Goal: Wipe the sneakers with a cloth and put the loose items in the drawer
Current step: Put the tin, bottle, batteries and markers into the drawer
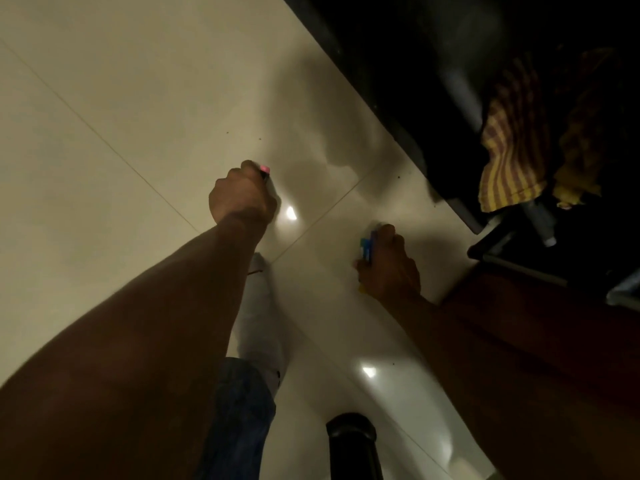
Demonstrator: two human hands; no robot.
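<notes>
left hand: stretched out over the pale tiled floor, arm reaching up and away from the body, back of the hand toward the camera, fingers curled into a fist round a small item with a pink tip (what it is can't be made out, too dim and blurry)
pink-tipped item: only the top end is seen, poking out of the fist at the thumb side; its long axis seems to run up and away from the wrist
right hand: also held low over the floor, near the dark furniture edge, knuckles up, fingers wrapped round some blue loose items
blue items: bunched in the grip, sticking out on the thumb side, pointing roughly up-left toward the tile joint; a bit of yellow is seen under the palm (can't tell what that is)
striped cloth: yellow and red-brown stripes, draped inside the dark open compartment at the upper right, hanging over its front edge
floor: glossy, two lamp reflections seen on it, one just beside the left hand
lower edge: a jeans leg and a black round object are seen
</notes>
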